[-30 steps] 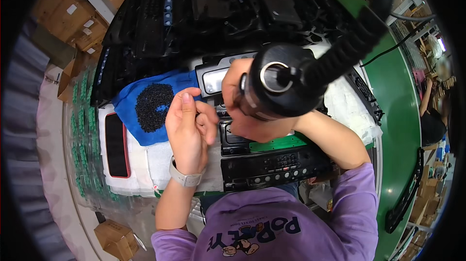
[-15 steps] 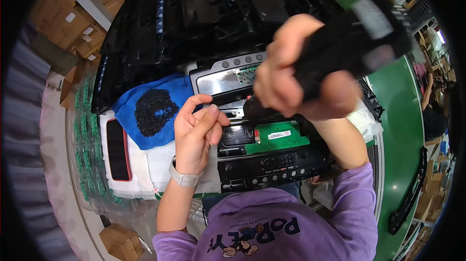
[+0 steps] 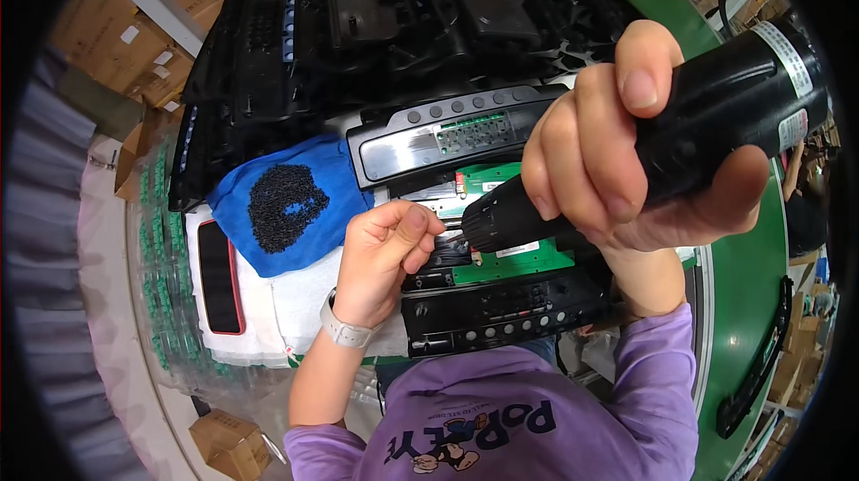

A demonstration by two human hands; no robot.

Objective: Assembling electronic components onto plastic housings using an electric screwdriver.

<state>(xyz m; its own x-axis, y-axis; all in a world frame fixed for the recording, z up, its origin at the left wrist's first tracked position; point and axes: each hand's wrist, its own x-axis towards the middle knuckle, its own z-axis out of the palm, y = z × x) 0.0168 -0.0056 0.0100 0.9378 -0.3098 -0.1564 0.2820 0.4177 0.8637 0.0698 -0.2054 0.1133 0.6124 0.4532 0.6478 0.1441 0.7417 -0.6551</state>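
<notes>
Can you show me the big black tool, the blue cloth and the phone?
Big black tool (image 3: 705, 116): head view, middle of its body.
Blue cloth (image 3: 344, 184): head view, bare fabric near its right edge.
Phone (image 3: 220, 277): head view, middle of its dark screen.

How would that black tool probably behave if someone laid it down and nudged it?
The black tool would likely roll, since its body is round, and perhaps swerve because it narrows toward the tip. It should feel stiff: it shows no sag in the right hand. Its thick body suggests some heft, though weight cannot be seen.
</notes>
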